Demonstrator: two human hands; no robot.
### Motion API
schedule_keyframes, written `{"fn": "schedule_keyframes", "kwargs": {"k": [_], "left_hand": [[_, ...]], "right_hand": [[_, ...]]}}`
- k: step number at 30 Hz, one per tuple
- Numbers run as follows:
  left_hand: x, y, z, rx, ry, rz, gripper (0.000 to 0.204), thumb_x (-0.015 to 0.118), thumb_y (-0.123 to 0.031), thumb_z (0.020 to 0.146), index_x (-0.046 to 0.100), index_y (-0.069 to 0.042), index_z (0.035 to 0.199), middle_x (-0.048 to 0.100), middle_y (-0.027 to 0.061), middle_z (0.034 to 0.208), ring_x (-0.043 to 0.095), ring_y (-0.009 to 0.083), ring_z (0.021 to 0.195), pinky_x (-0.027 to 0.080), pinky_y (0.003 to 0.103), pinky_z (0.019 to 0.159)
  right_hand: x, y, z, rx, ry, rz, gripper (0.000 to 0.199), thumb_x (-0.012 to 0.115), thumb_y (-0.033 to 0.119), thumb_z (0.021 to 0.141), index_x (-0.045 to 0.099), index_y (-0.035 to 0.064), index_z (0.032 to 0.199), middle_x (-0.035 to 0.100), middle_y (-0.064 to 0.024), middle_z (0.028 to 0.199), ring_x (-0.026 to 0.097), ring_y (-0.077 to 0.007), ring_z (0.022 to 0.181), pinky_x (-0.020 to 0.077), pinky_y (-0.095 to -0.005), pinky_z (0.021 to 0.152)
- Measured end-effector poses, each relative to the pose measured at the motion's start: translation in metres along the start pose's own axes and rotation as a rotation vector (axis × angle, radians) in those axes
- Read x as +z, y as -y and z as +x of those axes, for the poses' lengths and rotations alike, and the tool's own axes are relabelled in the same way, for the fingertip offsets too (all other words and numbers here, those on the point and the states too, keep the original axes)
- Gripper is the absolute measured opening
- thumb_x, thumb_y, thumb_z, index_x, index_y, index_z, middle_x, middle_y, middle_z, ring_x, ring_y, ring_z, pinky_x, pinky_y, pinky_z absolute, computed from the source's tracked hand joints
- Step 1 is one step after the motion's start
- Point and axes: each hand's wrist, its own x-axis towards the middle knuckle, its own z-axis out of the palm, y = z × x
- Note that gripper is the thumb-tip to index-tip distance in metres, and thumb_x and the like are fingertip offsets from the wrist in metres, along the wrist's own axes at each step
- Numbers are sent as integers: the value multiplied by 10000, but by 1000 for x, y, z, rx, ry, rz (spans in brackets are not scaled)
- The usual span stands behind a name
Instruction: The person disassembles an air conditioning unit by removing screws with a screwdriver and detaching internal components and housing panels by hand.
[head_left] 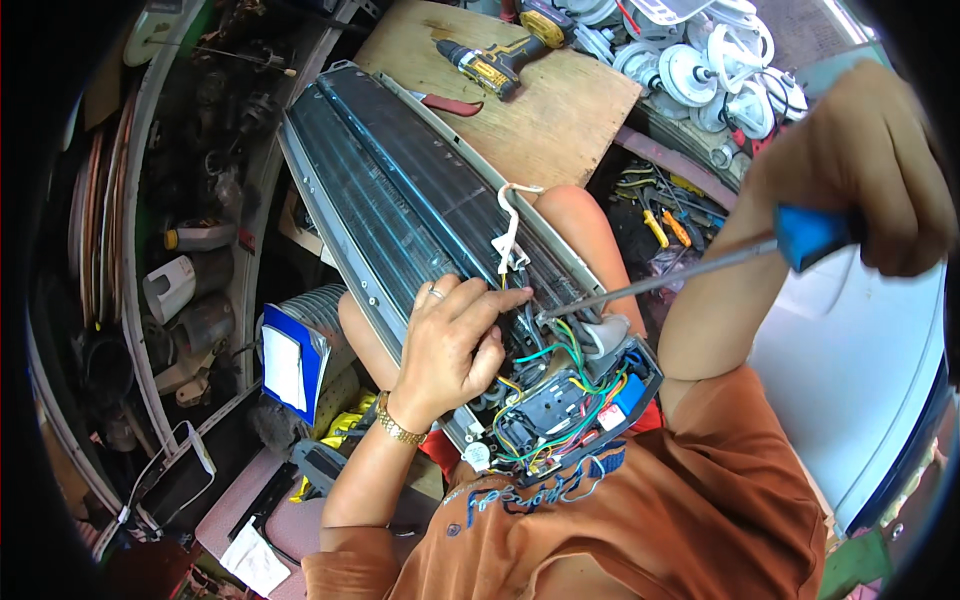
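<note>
Across my lap lies a long opened air conditioner indoor unit [385,190], its dark ribbed body running away to the upper left. My right hand [875,165] is raised at the far right, closed around the blue handle of a screwdriver [690,272]. The long shaft slants down left, its tip at the unit's wiring end. Close to that tip, my left hand [452,345] rests on the unit with the index finger stretched out and the thumb apart. Nearer my chest sits a dark control box [545,405] with green, yellow and red wires. A white cable [510,225] lies on the coil.
A yellow-black cordless drill [505,55] and a red-handled folding knife [450,104] lie on a wooden board [590,105]. Several white motors [690,75] pile up behind. Pliers [655,228] lie at right. Shelves of parts [190,290] and a blue-edged notepad [290,362] are left.
</note>
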Motion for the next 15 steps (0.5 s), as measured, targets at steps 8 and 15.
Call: {"fn": "schedule_keyframes", "kwargs": {"k": [8,15], "left_hand": [[-7,7,5,38,-101,-167,307,605,-54,820,726,-48,1102,562,112,778,514,282,729,432,381,721],[-26,-8,42,-398,-139,-1357,400,478,-24,928,589,18,1310,571,22,902,469,95,736,394,227,624]], "right_hand": [[0,14,19,305,-118,-129,474,526,473,1049,566,3,1100,620,-101,866,601,-150,613,509,-266,511],[9,30,23,563,-276,334,432,347,421,1113,631,98,1077,620,-95,883,569,-199,670,469,-310,564]]}}
